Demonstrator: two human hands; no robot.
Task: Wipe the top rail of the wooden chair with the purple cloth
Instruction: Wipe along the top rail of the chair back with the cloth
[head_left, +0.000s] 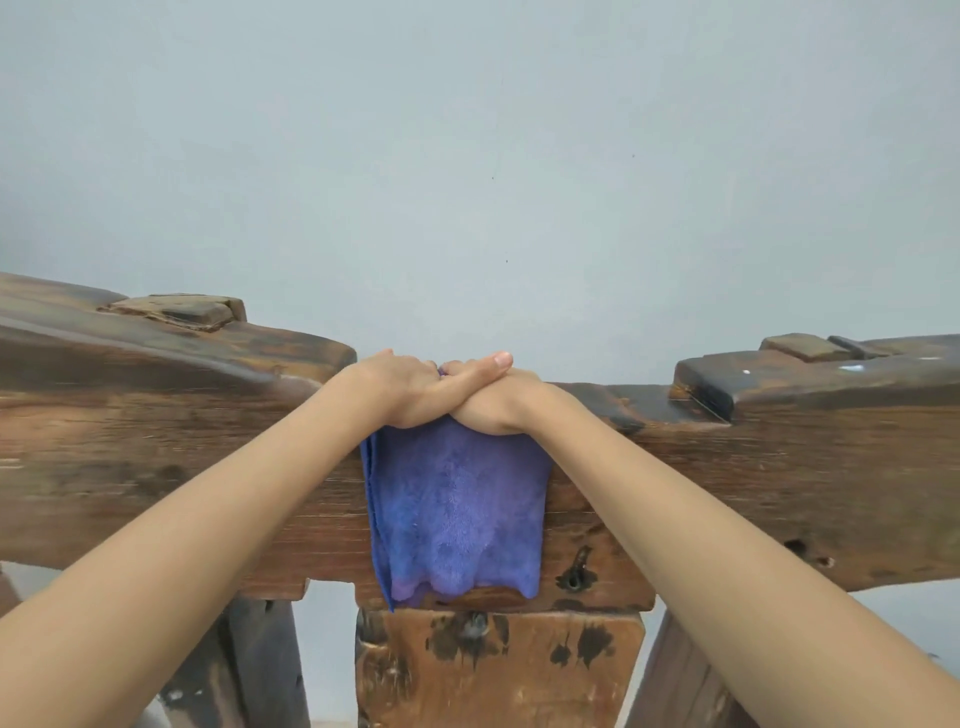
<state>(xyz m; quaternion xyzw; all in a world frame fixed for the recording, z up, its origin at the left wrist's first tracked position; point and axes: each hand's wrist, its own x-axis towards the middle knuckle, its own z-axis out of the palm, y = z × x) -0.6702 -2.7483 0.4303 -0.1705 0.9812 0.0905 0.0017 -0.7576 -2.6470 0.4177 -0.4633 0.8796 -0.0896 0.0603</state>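
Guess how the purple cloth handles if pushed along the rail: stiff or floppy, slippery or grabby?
Probably floppy: the purple cloth drapes over the top rail and hangs with a wavy lower edge. Its fuzzy pile likely grips the rough wood, so it may bunch unless pressed flat, as the left hand and right hand do.

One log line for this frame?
step: wipe | hands: stacked, pressing cloth on rail centre dip | cloth: hangs down front | wall behind

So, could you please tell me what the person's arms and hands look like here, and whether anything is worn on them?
Both arms are bare up to the frame edge: no sleeves in view. The left hand and right hand carry no gloves, and no rings, watch or bracelets show. One short, unpainted nail is visible on the left thumb.
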